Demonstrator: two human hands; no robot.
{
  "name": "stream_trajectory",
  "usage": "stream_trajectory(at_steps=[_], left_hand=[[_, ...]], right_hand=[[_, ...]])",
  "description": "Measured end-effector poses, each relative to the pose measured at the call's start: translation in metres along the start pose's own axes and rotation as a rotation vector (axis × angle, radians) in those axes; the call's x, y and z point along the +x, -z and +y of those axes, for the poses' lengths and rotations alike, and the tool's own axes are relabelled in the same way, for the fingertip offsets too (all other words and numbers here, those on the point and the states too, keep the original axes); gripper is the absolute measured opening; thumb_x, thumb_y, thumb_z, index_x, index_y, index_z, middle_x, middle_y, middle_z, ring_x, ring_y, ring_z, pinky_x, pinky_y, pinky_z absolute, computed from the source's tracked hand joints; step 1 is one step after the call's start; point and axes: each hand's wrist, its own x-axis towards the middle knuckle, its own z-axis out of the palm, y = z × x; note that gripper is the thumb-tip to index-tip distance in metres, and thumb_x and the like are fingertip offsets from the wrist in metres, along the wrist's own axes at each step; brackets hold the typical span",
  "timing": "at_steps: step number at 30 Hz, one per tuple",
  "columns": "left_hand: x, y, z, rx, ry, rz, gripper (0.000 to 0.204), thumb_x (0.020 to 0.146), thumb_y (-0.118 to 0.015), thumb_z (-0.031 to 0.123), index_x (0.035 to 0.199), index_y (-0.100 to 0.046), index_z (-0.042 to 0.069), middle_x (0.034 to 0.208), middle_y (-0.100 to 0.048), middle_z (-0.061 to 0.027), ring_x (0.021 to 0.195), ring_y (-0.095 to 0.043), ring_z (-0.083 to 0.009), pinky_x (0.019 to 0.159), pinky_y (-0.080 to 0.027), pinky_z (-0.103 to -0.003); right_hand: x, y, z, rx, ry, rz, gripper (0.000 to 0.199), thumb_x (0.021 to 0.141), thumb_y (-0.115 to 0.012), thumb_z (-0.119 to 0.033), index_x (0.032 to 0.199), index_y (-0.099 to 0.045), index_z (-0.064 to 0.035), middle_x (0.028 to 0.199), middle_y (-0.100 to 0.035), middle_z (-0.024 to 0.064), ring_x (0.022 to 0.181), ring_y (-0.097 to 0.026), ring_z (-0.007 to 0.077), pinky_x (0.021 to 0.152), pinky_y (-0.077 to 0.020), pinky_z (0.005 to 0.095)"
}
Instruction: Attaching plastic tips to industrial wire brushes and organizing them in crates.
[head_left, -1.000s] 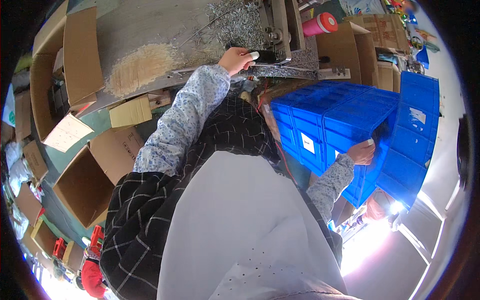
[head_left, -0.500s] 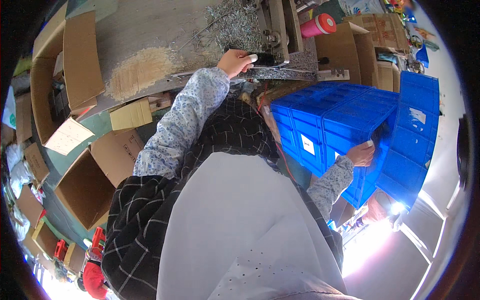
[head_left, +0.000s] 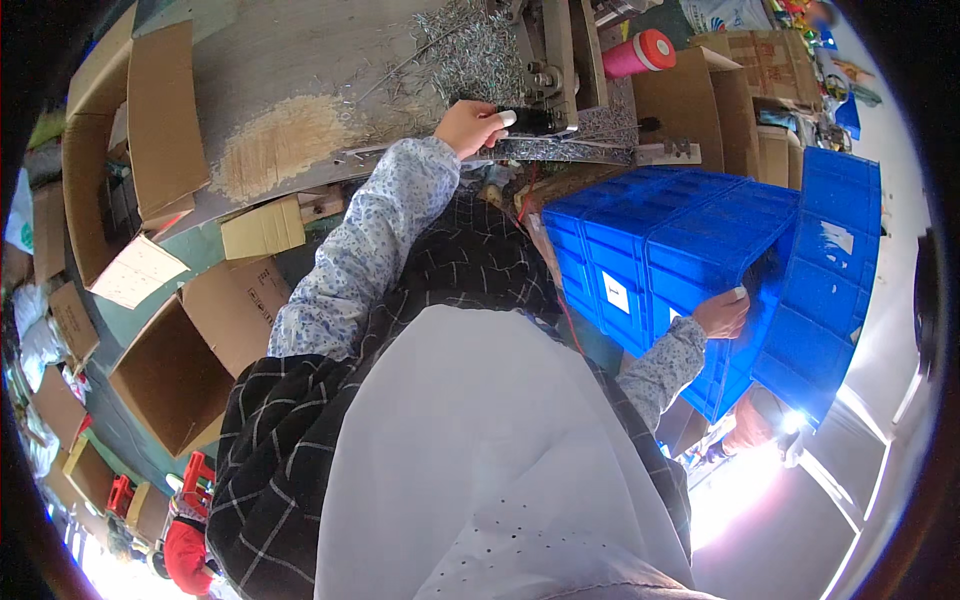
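Note:
My left hand [head_left: 472, 130] is at the front edge of the metal worktable, thumb and fingers pinched at a dark flat piece [head_left: 535, 122] beside the machine's metal block [head_left: 548, 85]. A white cover sits on one fingertip. Out to the right, my right hand [head_left: 721, 315] is at the opening of a blue plastic crate [head_left: 690, 265], its fingers curled and bunched together. It also wears a white fingertip cover. Whatever these fingers hold, if anything, is hidden. Dark contents show dimly inside the crate.
Small metal pins [head_left: 470, 60] litter the worktable [head_left: 290, 60]. A pink bottle [head_left: 640, 54] lies behind the machine. Open cardboard boxes [head_left: 175, 370] stand at the left, and another carton [head_left: 680, 105] at the far right. A blue panel [head_left: 825, 280] flanks the crate.
Both hands stay almost where they were. The whole view has shifted very slightly, and my right hand sits a touch lower.

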Motion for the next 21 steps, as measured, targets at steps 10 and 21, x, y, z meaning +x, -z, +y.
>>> stream_trajectory(at_steps=[10, 21], left_hand=[[0.002, 0.004, -0.007, -0.124, -0.011, -0.005, 0.031, 0.078, -0.056, 0.027, 0.063, -0.055, 0.0, 0.05, -0.049, -0.0008, 0.051, -0.049, -0.0079, 0.049, -0.037, -0.023], [-0.028, 0.027, -0.013, -0.805, -0.039, -0.187, 0.019, 0.081, -0.053, 0.02, 0.086, -0.053, 0.002, 0.062, -0.05, -0.0011, 0.054, -0.049, -0.0092, 0.05, -0.037, -0.021]], right_hand=[[-0.001, -0.004, 0.006, -0.012, 0.011, 0.008, 0.033, 0.086, -0.034, -0.035, 0.086, -0.057, -0.0107, 0.08, -0.06, 0.0073, 0.07, -0.053, 0.0281, 0.064, -0.0363, 0.0411], [0.0, -0.003, 0.003, 0.028, 0.003, -0.029, 0.036, 0.086, -0.032, -0.036, 0.089, -0.057, -0.0107, 0.084, -0.059, 0.0057, 0.072, -0.053, 0.0276, 0.066, -0.0348, 0.0409]])
